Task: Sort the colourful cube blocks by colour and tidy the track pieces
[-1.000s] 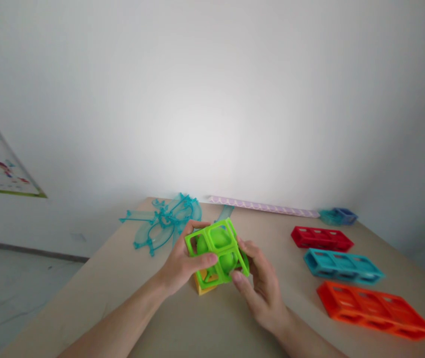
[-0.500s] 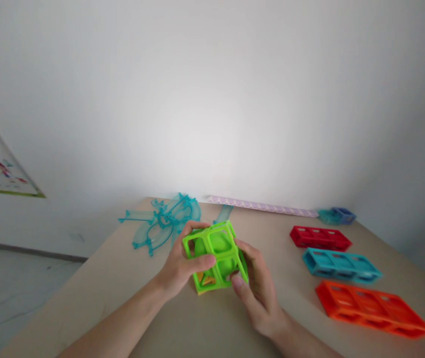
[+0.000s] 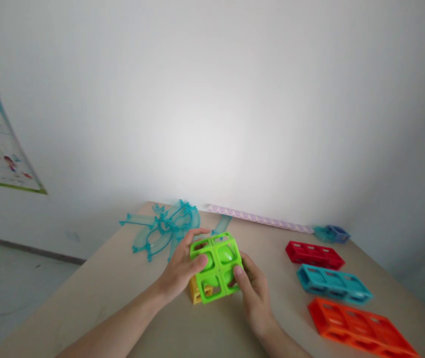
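Between my two hands is a green block (image 3: 218, 273) made of square open frames, its four-window face tilted toward me. My left hand (image 3: 182, 263) grips its left side, with the thumb pressed across a window. On the right edge, my right hand (image 3: 253, 288) holds it with the thumb on the front and the fingers curled behind. A yellow block (image 3: 195, 291) shows behind the lower left of the green one; whether the two touch is unclear.
On the right lie a red block (image 3: 315, 254), a teal block (image 3: 334, 283) and an orange block (image 3: 362, 325). Translucent teal track pieces (image 3: 163, 223) are piled at the back left. A patterned purple strip (image 3: 261, 219) runs along the wall, near a small blue block (image 3: 337, 233).
The green block has been turned so that its four-window face looks more squarely at me. More of the yellow block shows. My view has tilted slightly upward.
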Action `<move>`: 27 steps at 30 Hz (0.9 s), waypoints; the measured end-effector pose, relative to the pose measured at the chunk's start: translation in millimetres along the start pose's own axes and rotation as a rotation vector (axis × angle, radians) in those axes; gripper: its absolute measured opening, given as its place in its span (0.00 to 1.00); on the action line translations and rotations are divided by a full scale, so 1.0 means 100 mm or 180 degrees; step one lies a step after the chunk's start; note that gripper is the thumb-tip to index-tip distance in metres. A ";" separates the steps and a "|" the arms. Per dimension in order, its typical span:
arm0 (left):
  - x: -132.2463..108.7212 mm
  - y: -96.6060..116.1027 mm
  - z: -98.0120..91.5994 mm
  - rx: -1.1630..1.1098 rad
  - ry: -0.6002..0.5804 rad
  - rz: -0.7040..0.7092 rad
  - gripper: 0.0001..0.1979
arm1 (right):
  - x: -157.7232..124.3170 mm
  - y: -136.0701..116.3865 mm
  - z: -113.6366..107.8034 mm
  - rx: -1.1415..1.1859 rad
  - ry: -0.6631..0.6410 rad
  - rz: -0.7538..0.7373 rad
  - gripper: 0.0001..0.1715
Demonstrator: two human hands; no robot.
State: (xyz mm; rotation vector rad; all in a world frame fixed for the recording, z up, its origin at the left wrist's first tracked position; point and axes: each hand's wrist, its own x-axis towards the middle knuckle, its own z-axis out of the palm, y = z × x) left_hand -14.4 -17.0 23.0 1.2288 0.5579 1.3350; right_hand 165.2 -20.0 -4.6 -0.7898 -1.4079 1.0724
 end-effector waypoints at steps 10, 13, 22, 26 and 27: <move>0.03 -0.08 0.02 -0.0029 -0.0042 -0.0011 0.34 | 0.08 0.22 -0.12 0.0244 0.0656 -0.0074 0.22; 0.02 -0.12 0.02 0.0011 -0.0036 -0.0089 0.35 | 0.10 0.18 -0.13 0.0229 0.0685 -0.0077 0.21; 0.02 -0.16 0.02 -0.0047 -0.0105 -0.0164 0.36 | 0.09 0.13 -0.14 0.0424 0.0634 -0.0146 0.17; 0.01 -0.16 0.03 -0.0088 -0.0111 -0.0089 0.36 | 0.09 0.24 -0.18 0.0611 0.0648 -0.0126 0.18; 0.01 -0.15 0.03 -0.0102 -0.0108 -0.0043 0.36 | 0.09 0.27 -0.19 0.0659 0.0661 -0.0140 0.19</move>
